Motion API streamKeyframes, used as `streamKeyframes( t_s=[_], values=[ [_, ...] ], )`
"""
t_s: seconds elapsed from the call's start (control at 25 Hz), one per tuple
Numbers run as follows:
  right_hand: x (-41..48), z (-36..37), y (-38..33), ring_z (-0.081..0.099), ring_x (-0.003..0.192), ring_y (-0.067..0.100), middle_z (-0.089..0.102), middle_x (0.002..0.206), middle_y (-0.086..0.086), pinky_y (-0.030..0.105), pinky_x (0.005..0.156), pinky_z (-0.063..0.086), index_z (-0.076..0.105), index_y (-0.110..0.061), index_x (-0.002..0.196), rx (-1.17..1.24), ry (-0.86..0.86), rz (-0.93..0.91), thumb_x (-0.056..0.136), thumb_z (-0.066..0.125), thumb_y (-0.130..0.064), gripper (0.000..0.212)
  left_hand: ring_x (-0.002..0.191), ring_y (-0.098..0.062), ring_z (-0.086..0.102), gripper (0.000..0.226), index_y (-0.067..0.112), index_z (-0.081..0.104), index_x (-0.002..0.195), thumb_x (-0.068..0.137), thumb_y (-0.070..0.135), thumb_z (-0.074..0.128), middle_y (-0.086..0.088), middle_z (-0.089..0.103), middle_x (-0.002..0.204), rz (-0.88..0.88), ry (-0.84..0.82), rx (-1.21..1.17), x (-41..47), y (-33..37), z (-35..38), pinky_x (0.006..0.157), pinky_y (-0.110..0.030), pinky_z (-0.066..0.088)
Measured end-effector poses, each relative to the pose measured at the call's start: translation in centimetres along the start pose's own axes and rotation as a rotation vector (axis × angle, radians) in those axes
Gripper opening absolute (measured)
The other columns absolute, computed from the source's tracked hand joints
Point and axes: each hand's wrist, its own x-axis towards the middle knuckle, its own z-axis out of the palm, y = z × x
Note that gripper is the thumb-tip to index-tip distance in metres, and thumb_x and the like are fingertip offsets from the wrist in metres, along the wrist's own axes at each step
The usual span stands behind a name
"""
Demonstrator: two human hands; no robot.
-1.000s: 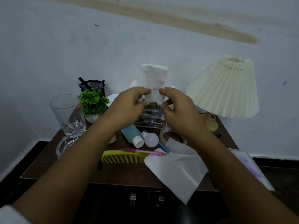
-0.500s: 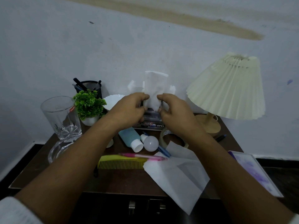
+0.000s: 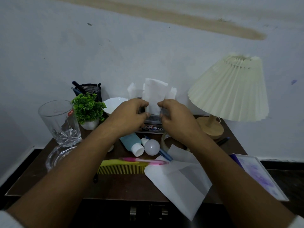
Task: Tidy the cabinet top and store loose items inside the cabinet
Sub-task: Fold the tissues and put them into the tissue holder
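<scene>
A folded white tissue [image 3: 154,94] stands upright above the tissue holder [image 3: 152,125] at the back middle of the dark wooden cabinet top [image 3: 118,186]. My left hand [image 3: 131,115] pinches its lower left edge and my right hand [image 3: 174,116] pinches its lower right edge. More tissues [image 3: 134,91] stick up behind it. The holder's top is mostly hidden by my hands.
On the top lie a yellow comb [image 3: 121,167], pink pen [image 3: 144,160], teal bottle [image 3: 132,143], white bulb [image 3: 152,146], tape roll [image 3: 164,141] and white paper [image 3: 181,181]. A glass [image 3: 60,120], small plant [image 3: 88,109], pen cup [image 3: 89,89], white bowl [image 3: 113,103] and lamp [image 3: 230,89] stand behind. A purple book [image 3: 258,175] overhangs right.
Both hands have lowered the tissue slightly toward the holder, keeping their pinch on it. The view has shifted a little left and down.
</scene>
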Motion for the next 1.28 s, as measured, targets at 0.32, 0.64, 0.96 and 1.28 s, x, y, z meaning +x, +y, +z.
streamKeyframes(
  t_s=[0.32, 0.64, 0.96, 1.28],
  values=[
    [0.4, -0.1, 0.4, 0.062, 0.11, 0.023, 0.064, 0.127, 0.008, 0.024, 0.087, 0.042, 0.063, -0.011, 0.127, -0.064, -0.064, -0.018, 0.094, 0.059, -0.011, 0.033, 0.071, -0.015, 0.074, 0.047, 0.017, 0.053, 0.142, 0.097, 0.024, 0.064, -0.004, 0.071, 0.109, -0.003, 0.01, 0.033, 0.0, 0.2, 0.0, 0.079, -0.045, 0.062],
    [0.6, 0.3, 0.5, 0.061, 0.113, 0.022, 0.064, 0.13, 0.006, 0.024, 0.09, 0.042, 0.061, -0.012, 0.132, -0.026, -0.025, -0.008, 0.096, 0.058, -0.013, 0.037, 0.075, -0.018, 0.074, 0.041, 0.014, 0.057, 0.136, 0.097, 0.027, 0.063, -0.005, 0.069, 0.111, -0.018, -0.019, 0.028, -0.3, 0.5, 0.0, 0.082, -0.047, 0.061],
    [0.5, 0.4, 0.3, 0.063, 0.108, 0.024, 0.066, 0.122, 0.007, 0.034, 0.09, 0.052, 0.066, -0.01, 0.122, -0.057, -0.02, -0.027, 0.093, 0.059, -0.012, 0.029, 0.079, -0.028, 0.072, 0.019, 0.011, 0.064, 0.106, 0.096, 0.027, 0.063, -0.015, 0.07, 0.1, -0.013, -0.028, 0.08, -0.8, 0.7, 0.2, 0.076, -0.053, 0.059],
    [-2.5, -2.3, -0.1, 0.064, 0.108, 0.015, 0.065, 0.131, -0.001, 0.028, 0.085, 0.054, 0.066, -0.023, 0.128, 0.051, 0.082, 0.078, 0.097, 0.056, -0.015, 0.033, 0.115, -0.024, 0.064, 0.05, 0.02, 0.052, 0.144, 0.097, 0.032, 0.064, 0.005, 0.048, 0.152, 0.002, 0.149, -0.109, -4.4, 1.9, 0.3, 0.097, -0.052, 0.054]
  ],
)
